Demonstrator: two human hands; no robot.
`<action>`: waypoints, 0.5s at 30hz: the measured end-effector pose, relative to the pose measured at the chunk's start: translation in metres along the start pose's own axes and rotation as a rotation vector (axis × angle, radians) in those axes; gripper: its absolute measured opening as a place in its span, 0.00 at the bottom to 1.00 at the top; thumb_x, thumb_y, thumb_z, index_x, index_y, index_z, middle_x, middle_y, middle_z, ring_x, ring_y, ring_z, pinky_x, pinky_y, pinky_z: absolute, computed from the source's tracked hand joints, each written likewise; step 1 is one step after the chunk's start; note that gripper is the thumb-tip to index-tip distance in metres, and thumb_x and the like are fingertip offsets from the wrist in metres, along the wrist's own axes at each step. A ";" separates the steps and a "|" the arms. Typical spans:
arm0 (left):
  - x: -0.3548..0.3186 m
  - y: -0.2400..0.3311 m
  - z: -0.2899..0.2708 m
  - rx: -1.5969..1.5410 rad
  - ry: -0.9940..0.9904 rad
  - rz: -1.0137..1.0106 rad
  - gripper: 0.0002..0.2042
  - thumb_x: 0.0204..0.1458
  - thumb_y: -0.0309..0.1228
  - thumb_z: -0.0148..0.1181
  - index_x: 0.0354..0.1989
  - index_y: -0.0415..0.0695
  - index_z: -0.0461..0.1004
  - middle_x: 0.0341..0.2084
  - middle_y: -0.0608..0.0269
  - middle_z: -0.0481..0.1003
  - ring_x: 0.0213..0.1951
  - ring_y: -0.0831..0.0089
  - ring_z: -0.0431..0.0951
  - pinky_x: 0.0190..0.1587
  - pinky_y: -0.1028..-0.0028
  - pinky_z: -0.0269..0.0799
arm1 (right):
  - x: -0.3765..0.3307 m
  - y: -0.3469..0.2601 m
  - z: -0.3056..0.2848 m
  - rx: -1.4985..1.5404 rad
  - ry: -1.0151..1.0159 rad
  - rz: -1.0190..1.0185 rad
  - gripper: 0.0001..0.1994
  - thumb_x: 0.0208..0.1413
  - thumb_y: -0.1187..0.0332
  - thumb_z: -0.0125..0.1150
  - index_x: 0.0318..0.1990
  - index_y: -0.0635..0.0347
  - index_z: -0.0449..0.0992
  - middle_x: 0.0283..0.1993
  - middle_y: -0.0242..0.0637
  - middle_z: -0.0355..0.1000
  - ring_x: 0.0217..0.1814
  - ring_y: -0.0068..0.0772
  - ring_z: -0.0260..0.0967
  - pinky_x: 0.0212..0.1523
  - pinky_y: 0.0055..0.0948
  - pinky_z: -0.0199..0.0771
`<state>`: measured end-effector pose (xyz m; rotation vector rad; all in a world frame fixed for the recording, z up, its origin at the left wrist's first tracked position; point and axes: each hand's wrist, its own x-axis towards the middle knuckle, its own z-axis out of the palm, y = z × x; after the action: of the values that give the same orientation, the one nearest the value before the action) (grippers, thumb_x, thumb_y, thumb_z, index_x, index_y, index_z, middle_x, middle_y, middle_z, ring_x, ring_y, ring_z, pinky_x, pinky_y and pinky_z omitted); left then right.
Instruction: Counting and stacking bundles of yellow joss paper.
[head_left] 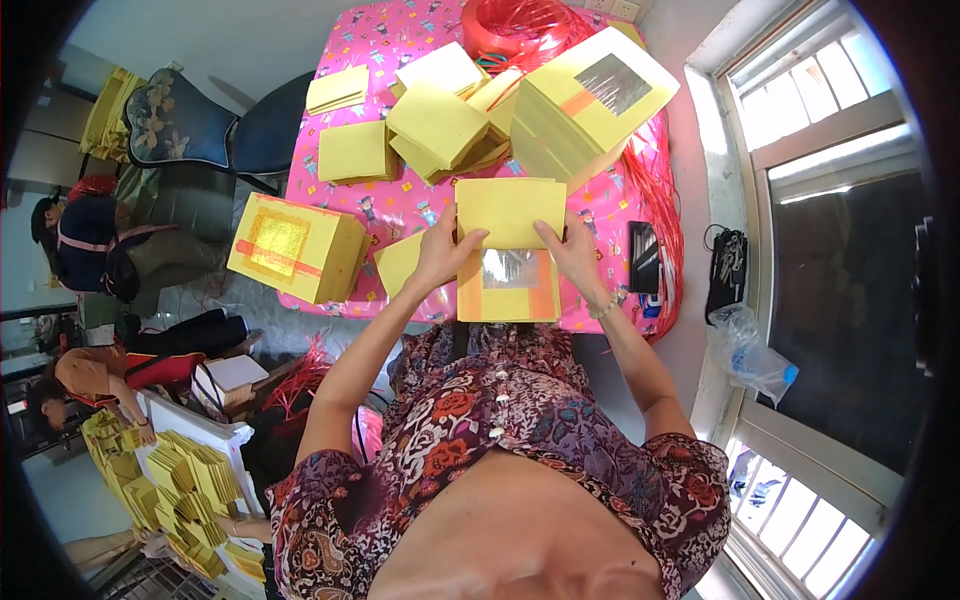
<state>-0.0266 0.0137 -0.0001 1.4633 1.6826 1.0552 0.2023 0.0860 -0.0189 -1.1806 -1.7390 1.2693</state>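
In front of me at the table's near edge, my left hand (447,250) and my right hand (574,257) grip a yellow paper stack (511,211) by its two sides, thumbs on top. Just below it, toward my body, shows a yellow joss paper face (508,307) with a silver foil square and orange bands; whether both belong to one bundle I cannot tell. Left of my left hand lies another yellow stack (398,262), partly hidden by my arm. Farther left stands a thick joss paper bundle (300,248) with a gold foil square and a red band.
A pink patterned cloth (300,190) covers the table. Several yellow stacks (437,122) and a tall bundle (565,125) fill its far part, with red plastic strips (510,30) behind. A phone (644,257) lies at right. Two people (95,375) sit at left.
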 end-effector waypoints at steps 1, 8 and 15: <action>0.000 0.000 0.001 0.001 -0.010 -0.047 0.23 0.53 0.38 0.63 0.52 0.38 0.65 0.35 0.47 0.79 0.38 0.54 0.81 0.39 0.62 0.74 | -0.002 0.000 0.003 0.072 0.056 -0.038 0.16 0.60 0.64 0.60 0.50 0.65 0.74 0.34 0.37 0.78 0.33 0.23 0.73 0.35 0.27 0.72; -0.003 -0.014 0.014 -0.004 0.109 -0.038 0.28 0.52 0.34 0.63 0.58 0.40 0.57 0.36 0.46 0.79 0.39 0.50 0.81 0.40 0.60 0.75 | 0.005 -0.003 0.005 -0.144 0.125 -0.025 0.16 0.60 0.62 0.59 0.48 0.65 0.74 0.30 0.47 0.77 0.29 0.39 0.75 0.31 0.36 0.72; -0.005 0.007 0.021 -0.010 0.159 -0.117 0.32 0.51 0.31 0.63 0.62 0.41 0.53 0.35 0.43 0.79 0.37 0.48 0.81 0.39 0.57 0.75 | 0.012 -0.013 0.005 -0.248 0.139 0.030 0.15 0.57 0.62 0.61 0.47 0.64 0.75 0.32 0.50 0.77 0.33 0.49 0.77 0.33 0.40 0.74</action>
<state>-0.0045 0.0123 -0.0032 1.2860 1.8473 1.1385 0.1906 0.0936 -0.0080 -1.4048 -1.8175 0.9826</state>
